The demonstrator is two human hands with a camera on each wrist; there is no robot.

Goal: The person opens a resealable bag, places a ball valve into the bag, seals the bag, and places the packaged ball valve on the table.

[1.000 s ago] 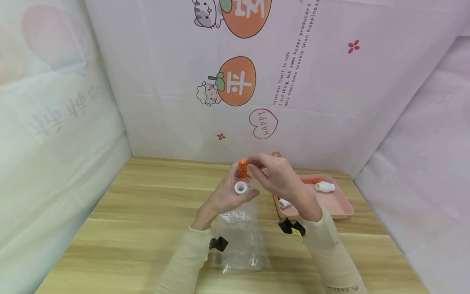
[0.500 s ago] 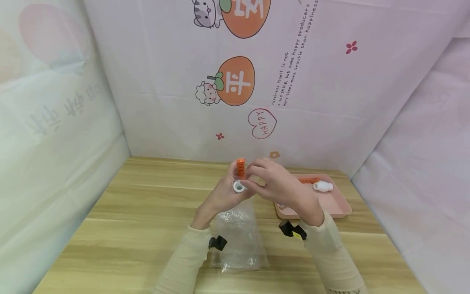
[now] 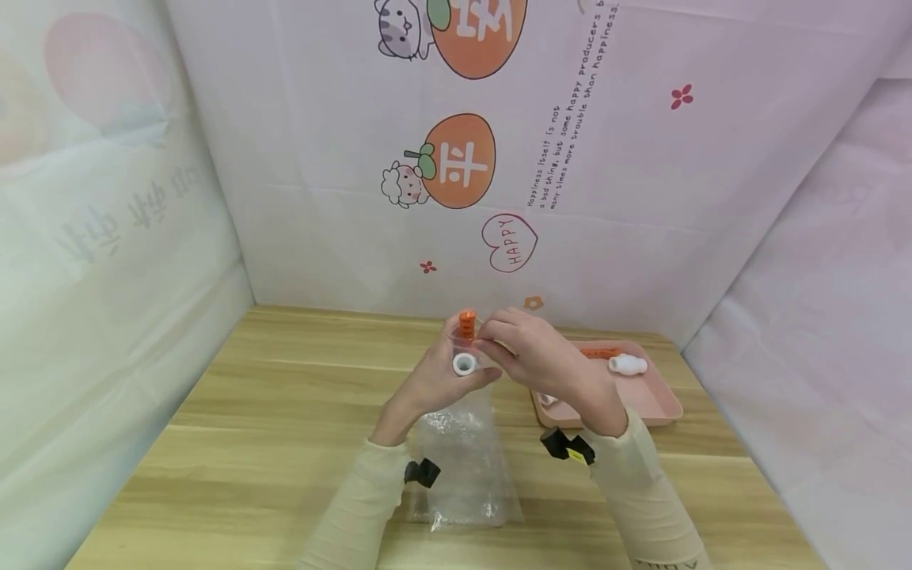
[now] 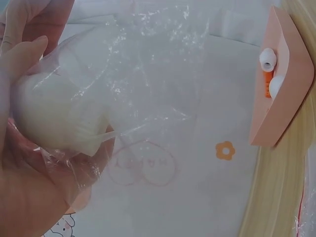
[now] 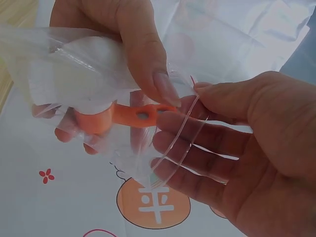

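My left hand grips a clear zip bag from outside, palm and fingers around its contents. Inside lie a white hollow plastic piece, its round open end facing up in the head view, and an orange strip-like piece with holes and a ring end. In the right wrist view, that ring end sits against the white piece. My right hand pinches the bag's red-lined zip edge between thumb and index finger. Its other fingers show through the plastic, close to the orange piece's tip.
A pink tray stands on the wooden table at the right, partly behind my right forearm. It holds white pieces and an orange strip. Flat clear bags lie below my hands. Printed cloth walls enclose the table.
My right fingers have come down from beside the orange piece's top to the bag's edge, moving slightly left. The left hand keeps its grip, nearly still.
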